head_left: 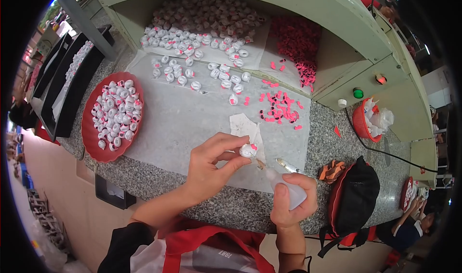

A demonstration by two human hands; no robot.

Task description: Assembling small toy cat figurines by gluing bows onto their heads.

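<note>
My left hand [211,164] pinches a small white bead-like piece [247,150] with a pink bow-shaped bit, between thumb and fingertips. In my right hand [294,213] is a translucent white squeeze bottle [297,196], tilted so its thin nozzle tip is close to the bead. Whether the tip touches it, I cannot tell. Just beyond lies a torn scrap of white paper [243,126]. A silvery crumpled tube-like thing [287,165] rests beside the bottle. Farther off are loose pink bow-shaped pieces [284,110] and several white beads [226,84] on the white sheet [166,116].
A red scalloped dish [87,140] of white beads stands at left, near black trays [65,114]. Ahead, a pale green booth [337,32] shelters heaps of beads and pink pieces [296,37]. To the right are a red basket [361,121], a black cable and a black bag [358,196].
</note>
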